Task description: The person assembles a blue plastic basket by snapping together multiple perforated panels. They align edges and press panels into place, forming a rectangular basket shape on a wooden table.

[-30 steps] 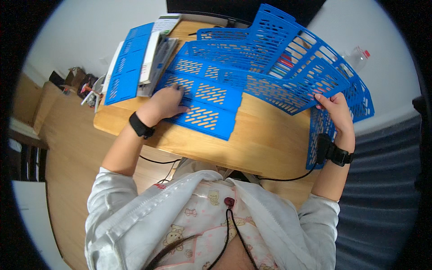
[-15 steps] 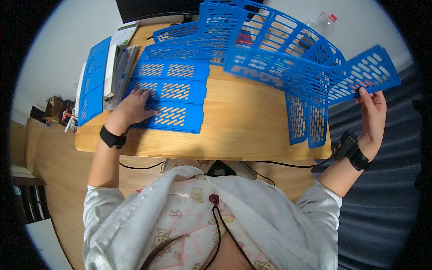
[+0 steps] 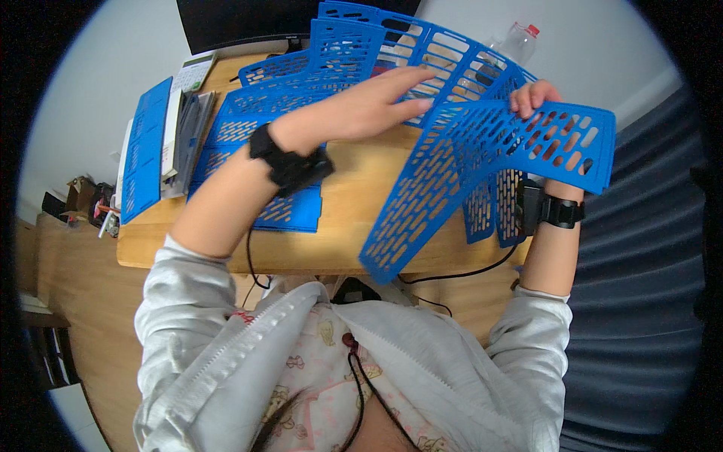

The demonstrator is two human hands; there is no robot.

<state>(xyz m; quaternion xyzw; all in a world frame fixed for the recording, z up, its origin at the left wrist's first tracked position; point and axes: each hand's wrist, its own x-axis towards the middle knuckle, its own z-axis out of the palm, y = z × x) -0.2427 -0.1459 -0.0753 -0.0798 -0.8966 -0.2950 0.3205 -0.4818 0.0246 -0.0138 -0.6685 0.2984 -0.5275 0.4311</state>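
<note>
My right hand (image 3: 536, 98) grips the upper edge of a blue perforated plastic panel (image 3: 444, 177), an L-shaped divider like those of a file rack. The divider is tilted, its long narrow end pointing down toward the table's near edge. My left hand (image 3: 380, 102) is raised with fingers stretched and thumb apart, close to the divider's far edge; I cannot tell whether it touches. Beneath the left forearm lies a flat slotted blue panel (image 3: 297, 215), partly hidden. Beyond the left hand stand joined blue rack panels (image 3: 343, 49). More slotted blue pieces (image 3: 482, 211) lie behind the divider.
On the wooden table (image 3: 346, 226), books and papers (image 3: 181, 143) stand at the left beside a blue panel (image 3: 147, 151). A monitor (image 3: 248, 22) and a clear bottle with a red cap (image 3: 520, 41) are at the back. A black cable (image 3: 474, 271) hangs along the front edge.
My left hand has left the flat panel and moved up and right toward the divider. My right hand has turned the divider, swinging its long end down toward me, and now holds its upper edge.
</note>
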